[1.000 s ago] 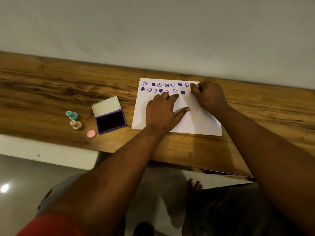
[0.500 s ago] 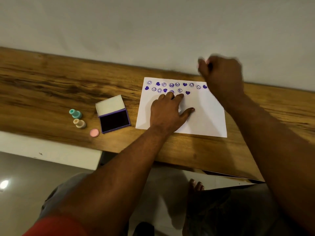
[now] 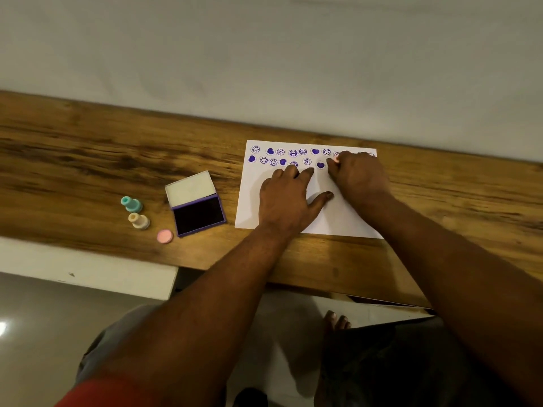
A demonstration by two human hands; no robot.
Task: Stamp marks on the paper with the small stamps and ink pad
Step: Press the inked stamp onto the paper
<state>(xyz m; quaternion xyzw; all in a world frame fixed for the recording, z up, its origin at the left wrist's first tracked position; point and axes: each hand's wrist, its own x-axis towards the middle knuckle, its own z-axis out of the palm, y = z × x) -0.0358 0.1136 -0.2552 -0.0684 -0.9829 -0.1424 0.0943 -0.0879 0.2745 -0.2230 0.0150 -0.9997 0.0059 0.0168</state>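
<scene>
A white paper [image 3: 252, 201] lies on the wooden table, with two rows of purple hearts and smiley marks along its far edge. My left hand [image 3: 289, 198] lies flat on the sheet, fingers spread, holding it down. My right hand [image 3: 357, 177] is closed around a small pink stamp [image 3: 335, 160] and presses it onto the paper at the right end of the second row. The open purple ink pad [image 3: 198, 214] sits left of the paper. A teal stamp [image 3: 131, 203] and a cream stamp [image 3: 139, 220] stand further left.
A pink round cap [image 3: 164, 236] lies by the ink pad's near corner. The wooden table [image 3: 88, 160] runs along a pale wall; its front edge is close to my body. My bare foot [image 3: 336, 320] and the floor show below the edge.
My right hand, raised above the paper's far right corner half a second ago, has come down with the pink stamp onto the second row. My left hand stays flat on the paper.
</scene>
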